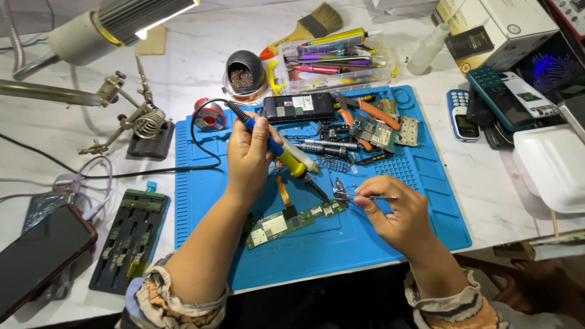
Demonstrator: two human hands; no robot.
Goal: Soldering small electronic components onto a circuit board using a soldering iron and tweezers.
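Observation:
My left hand (248, 159) grips a soldering iron (285, 157) with a blue and yellow handle, its tip pointing down and to the right toward a green circuit board (286, 223) on the blue work mat (378, 237). My right hand (399, 213) pinches metal tweezers (359, 197), their points reaching left to the right end of the board, near the iron's tip. An orange flex strip (283, 190) rises from the board between my hands.
A dismantled phone (298, 107), loose boards (373, 130), cutters and a screwdriver lie at the mat's back. Behind are a tip-cleaner pot (244, 74), a clear tool box (332, 64) and a brush. A helping-hand stand (143, 125), board holder (131, 234) and phone (39, 256) are left; several phones right.

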